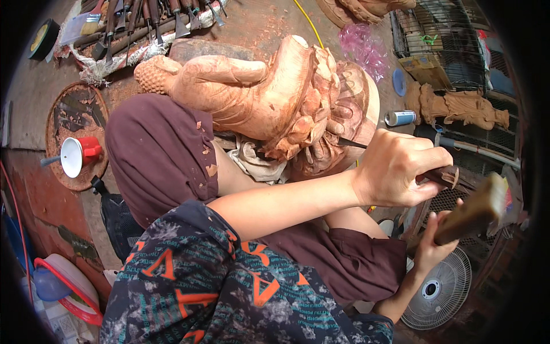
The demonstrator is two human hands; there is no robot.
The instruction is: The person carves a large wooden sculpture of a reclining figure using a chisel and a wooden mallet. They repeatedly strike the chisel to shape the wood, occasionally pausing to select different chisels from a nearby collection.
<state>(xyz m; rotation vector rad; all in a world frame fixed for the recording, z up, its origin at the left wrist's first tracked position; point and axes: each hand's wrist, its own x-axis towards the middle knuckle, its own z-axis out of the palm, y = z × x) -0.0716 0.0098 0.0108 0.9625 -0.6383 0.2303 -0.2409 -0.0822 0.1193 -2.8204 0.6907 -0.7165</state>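
A carved wooden statue lies on its side before me, its curl-covered head to the left and its petalled base to the right. My left hand is closed around a wood chisel; the dark blade points left, its tip by the petals of the base. Behind that fist, the butt of the handle sticks out to the right. Lower right, my right hand grips a wooden mallet, its block raised close to the chisel's butt but apart from it. My right fingers are partly hidden by the mallet.
Many chisels lie on a cloth at the upper left. A red-and-white mug sits on a round tray at left. A fan stands lower right; another carving, a can and wire cages are at right.
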